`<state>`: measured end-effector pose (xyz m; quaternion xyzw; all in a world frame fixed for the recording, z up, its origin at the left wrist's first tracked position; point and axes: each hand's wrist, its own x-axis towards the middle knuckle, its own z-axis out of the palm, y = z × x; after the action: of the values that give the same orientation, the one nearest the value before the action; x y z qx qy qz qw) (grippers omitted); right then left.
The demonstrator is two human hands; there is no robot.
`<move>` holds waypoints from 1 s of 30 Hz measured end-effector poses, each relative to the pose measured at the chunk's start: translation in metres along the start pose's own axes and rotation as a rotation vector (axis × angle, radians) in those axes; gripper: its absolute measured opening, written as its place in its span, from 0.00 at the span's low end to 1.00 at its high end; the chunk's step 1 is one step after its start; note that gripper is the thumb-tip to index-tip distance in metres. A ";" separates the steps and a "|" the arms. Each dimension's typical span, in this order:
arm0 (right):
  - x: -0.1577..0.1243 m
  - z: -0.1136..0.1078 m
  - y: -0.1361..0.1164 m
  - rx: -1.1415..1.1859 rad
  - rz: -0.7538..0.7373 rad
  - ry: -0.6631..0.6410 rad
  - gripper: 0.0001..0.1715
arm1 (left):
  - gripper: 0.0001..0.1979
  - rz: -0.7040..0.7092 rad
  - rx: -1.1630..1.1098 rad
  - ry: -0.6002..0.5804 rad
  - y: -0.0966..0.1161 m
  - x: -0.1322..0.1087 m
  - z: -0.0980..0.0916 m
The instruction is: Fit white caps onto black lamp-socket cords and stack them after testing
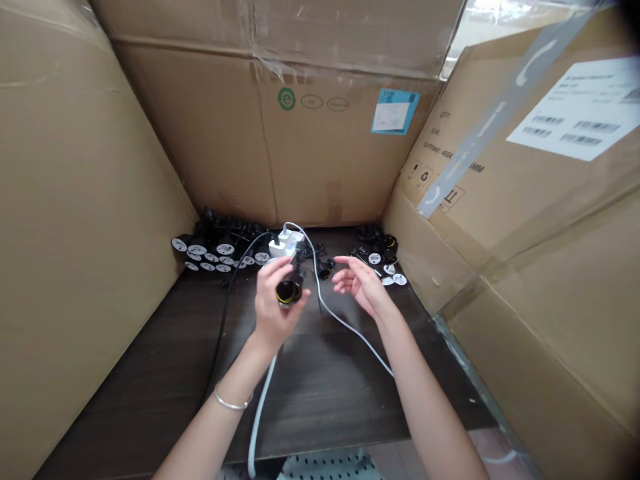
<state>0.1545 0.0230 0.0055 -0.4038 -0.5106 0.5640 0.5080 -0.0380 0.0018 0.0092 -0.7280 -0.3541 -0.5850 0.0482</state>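
My left hand (274, 308) is closed around a small black round device (289, 291) with a gold ring on its face, held above the dark table. A black cord runs from the device toward the white power strip (286, 245) behind it. My right hand (361, 283) hovers just to the right, fingers spread and holding nothing, near another black device (326, 269) lying on the table. A silver bracelet (231, 401) sits on my left wrist.
Tall cardboard boxes (325, 133) wall in the dark wooden table (320, 380) on three sides. Several black devices with white round labels lie in a row at back left (210, 257); a smaller group lies at back right (383, 260). A white cable (350, 330) and a black cable (223, 320) cross the table.
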 end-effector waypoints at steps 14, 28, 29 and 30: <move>0.005 -0.005 0.041 -1.205 -0.101 0.199 0.14 | 0.20 -0.151 -0.013 -0.241 -0.003 -0.011 0.014; -0.008 0.021 -0.012 0.259 -0.128 0.012 0.13 | 0.20 -0.005 0.137 -0.361 -0.008 -0.017 0.019; -0.010 0.023 -0.013 0.254 -0.141 -0.002 0.12 | 0.20 0.020 0.183 -0.364 -0.008 -0.017 0.019; -0.012 0.024 -0.014 0.228 -0.156 -0.006 0.12 | 0.20 0.037 0.222 -0.364 -0.009 -0.018 0.020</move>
<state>0.1356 0.0071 0.0224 -0.3007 -0.4747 0.5785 0.5913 -0.0282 0.0100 -0.0156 -0.8183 -0.4056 -0.4004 0.0742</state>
